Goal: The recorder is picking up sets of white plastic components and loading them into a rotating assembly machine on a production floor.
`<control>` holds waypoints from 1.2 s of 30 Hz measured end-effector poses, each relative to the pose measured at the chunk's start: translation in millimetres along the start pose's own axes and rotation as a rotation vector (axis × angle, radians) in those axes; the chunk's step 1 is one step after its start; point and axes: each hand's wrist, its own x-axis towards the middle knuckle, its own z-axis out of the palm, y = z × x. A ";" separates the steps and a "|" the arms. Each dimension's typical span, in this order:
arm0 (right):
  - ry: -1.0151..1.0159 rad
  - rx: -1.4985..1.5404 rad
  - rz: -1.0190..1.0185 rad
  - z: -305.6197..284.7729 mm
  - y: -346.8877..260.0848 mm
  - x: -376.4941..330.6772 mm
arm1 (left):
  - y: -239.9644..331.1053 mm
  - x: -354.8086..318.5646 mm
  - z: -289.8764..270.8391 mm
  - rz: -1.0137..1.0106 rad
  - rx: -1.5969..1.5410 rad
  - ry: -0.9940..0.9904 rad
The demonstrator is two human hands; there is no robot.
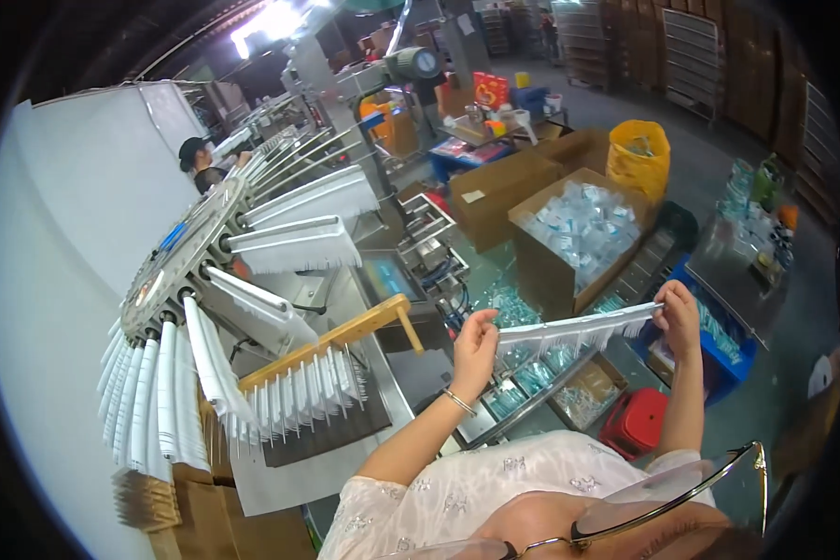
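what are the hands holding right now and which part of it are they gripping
Both hands hold one long white strip of small packets, stretched level between them: the left hand pinches its left end and the right hand pinches its right end.

open brown carton (569,245) of clear-blue packets, centre | shut brown carton (495,191) behind | yellow bag (638,157) beyond

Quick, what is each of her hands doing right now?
Left hand: closed, pinching one end of a long white strip of packets.
Right hand: closed, pinching the other end of the same strip.
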 end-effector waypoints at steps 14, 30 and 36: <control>-0.489 0.304 0.183 33.2 85.6 219.7 | -23.6 124.4 -13.6 0.348 0.395 0.688; -0.680 0.756 0.099 197.1 72.8 379.8 | 107.8 262.4 -79.9 0.793 1.341 1.171; -0.772 0.701 0.031 229.5 56.0 377.4 | 103.2 253.8 -79.6 0.697 1.410 1.317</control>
